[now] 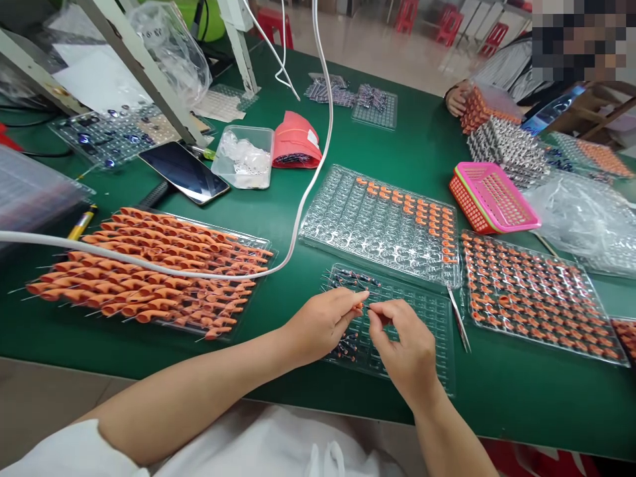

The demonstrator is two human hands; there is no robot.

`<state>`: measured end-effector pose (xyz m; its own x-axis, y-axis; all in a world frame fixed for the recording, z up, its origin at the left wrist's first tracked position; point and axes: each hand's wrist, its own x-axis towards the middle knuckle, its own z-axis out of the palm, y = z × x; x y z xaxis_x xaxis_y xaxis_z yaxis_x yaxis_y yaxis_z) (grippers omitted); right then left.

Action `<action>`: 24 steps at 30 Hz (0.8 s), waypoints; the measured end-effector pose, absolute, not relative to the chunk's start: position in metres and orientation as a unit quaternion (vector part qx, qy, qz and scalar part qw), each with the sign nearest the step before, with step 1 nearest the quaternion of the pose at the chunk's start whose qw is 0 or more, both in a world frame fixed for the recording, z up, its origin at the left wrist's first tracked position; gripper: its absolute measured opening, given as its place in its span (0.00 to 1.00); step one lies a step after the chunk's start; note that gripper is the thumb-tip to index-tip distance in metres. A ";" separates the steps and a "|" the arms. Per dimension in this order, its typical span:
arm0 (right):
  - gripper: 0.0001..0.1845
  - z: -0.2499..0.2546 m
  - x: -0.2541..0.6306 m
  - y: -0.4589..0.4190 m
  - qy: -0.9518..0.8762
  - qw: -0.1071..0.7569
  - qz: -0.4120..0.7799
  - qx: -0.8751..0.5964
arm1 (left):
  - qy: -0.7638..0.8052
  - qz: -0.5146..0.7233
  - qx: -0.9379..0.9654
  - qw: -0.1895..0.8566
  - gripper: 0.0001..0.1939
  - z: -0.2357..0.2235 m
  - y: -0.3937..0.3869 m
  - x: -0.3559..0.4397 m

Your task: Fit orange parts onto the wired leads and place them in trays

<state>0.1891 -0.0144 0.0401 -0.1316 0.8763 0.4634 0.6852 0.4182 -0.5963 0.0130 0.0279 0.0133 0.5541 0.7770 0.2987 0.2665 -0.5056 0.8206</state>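
Observation:
Above a clear moulded tray (432,331), my left hand (318,324) pinches a small orange piece (358,307), mostly hidden by the fingers. Facing it, my right hand (410,348) is closed in a pinch close to that piece; whatever its fingertips hold is too small to make out. Small dark parts with thin wire leads (348,346) lie at the tray's left side, partly behind my left hand. Just beyond, a larger clear blister tray (342,218) carries orange pieces along its far and right sides. Metal tweezers (460,321) rest to the right of my right hand.
At left sits a tray of orange parts with wires (149,271), crossed by a white cable (298,225). A filled orange tray (536,298) and pink basket (501,195) stand right. Farther back are a phone (183,172), a plastic box (243,156) and a co-worker's hand (457,99).

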 end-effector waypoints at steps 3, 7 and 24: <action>0.11 0.039 0.189 -0.014 -0.751 0.389 0.114 -0.521 | 0.320 0.334 0.820 0.337 0.16 0.012 0.029 0.013; 0.10 0.039 0.190 -0.015 -0.758 0.373 0.130 -0.520 | 0.305 0.331 0.846 0.286 0.17 0.009 0.030 0.013; 0.11 0.036 0.188 -0.016 -0.769 0.350 0.177 -0.504 | 0.316 0.302 0.865 0.246 0.27 0.002 0.026 0.013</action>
